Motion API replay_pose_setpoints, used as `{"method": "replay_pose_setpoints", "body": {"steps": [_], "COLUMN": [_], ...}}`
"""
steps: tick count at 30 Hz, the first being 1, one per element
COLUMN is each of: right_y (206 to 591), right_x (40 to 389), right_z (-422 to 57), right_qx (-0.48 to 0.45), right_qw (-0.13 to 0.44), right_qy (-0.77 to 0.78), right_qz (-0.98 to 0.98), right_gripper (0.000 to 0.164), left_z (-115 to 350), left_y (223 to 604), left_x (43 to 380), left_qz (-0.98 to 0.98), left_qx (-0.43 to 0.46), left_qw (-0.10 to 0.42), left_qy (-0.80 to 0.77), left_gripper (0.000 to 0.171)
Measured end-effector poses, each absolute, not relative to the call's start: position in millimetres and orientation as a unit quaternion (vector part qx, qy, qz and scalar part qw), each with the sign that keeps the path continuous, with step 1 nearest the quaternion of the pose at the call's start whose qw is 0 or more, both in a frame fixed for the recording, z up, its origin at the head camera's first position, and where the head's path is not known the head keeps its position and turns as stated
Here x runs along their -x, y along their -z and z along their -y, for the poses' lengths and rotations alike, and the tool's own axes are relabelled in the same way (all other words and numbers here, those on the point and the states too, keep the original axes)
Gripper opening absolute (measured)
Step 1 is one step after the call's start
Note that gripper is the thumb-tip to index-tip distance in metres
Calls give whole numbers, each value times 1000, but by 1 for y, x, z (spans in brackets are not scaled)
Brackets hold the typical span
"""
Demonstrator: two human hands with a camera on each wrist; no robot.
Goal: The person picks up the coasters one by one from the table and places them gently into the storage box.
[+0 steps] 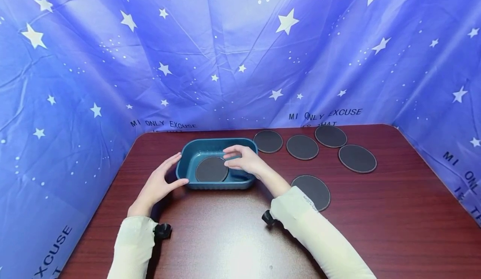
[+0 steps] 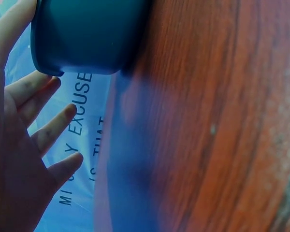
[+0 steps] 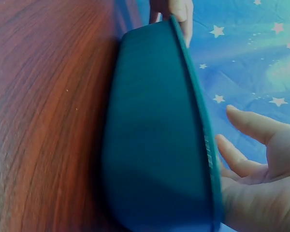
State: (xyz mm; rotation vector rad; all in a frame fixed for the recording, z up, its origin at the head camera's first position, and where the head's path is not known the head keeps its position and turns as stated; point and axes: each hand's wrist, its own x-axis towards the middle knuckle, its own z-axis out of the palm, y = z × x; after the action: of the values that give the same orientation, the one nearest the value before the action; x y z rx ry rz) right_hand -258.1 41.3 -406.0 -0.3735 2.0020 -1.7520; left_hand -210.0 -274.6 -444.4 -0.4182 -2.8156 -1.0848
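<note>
A teal rectangular basin (image 1: 195, 185) with rounded corners stands on the table, and a dark round coaster (image 1: 211, 169) lies inside it. My left hand (image 1: 158, 185) is at the basin's left end, thumb at the near rim, fingers spread along the end. In the left wrist view, the left fingers look fairly straight, some touching the basin wall (image 2: 87, 38). Over the basin's right part is my right hand (image 1: 246, 161), its thumb and fingers apart and its fingertips beside the coaster's right edge. The right wrist view shows nothing between those fingers (image 3: 253, 126).
More dark coasters lie to the right: several along the back, such as one (image 1: 302, 147) and another (image 1: 357, 158), and one (image 1: 313, 191) partly under the right sleeve. The reddish-brown table (image 1: 394, 220) meets a blue star-patterned cloth (image 1: 233, 41) at the back and sides.
</note>
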Motion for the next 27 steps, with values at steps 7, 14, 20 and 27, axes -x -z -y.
{"method": "replay_pose_setpoints", "body": {"steps": [7,14,20,27], "right_y": [396,390,389,391], "right_x": [246,234,223,212], "right_z": [-64,-92,-120,-159], "right_qx": [163,182,180,171], "right_qw": [228,209,186,162], "right_qy": [676,681,663,672], "right_qz": [-682,-678,-703,-702], "right_gripper": [48,50,52,52], "left_z": [275,274,274,274], "left_y": [444,445,446,444], "left_x": [210,210,210,209], "left_qz": [921,923,923,923], "left_qx": [139,138,138,137], "left_qw": [50,50,49,49], "left_qy": [360,355,356,355], "left_gripper": [83,83,83,83]}}
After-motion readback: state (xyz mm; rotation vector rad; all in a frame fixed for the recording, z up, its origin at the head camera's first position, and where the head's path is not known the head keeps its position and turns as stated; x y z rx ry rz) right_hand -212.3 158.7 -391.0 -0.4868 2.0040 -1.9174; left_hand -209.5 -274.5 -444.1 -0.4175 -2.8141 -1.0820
